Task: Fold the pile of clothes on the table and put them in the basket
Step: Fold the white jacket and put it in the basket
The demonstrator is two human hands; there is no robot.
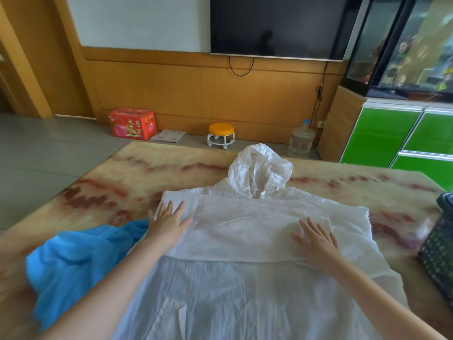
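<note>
Marbled table holds a white jacket; left hand and right hand press it flat-palmed, seemingly on folded sleeves.

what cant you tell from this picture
Head view only:
Basket: cut off by the right edge and blurred; contents unseen.
Blue garment: crumpled, partly behind the left forearm; type unclear.
White hooded jacket: hem cut off by the bottom edge.

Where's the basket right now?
Head view: the dark mesh basket sits on the table at its right edge, right of the white hooded jacket and the right hand.
</note>
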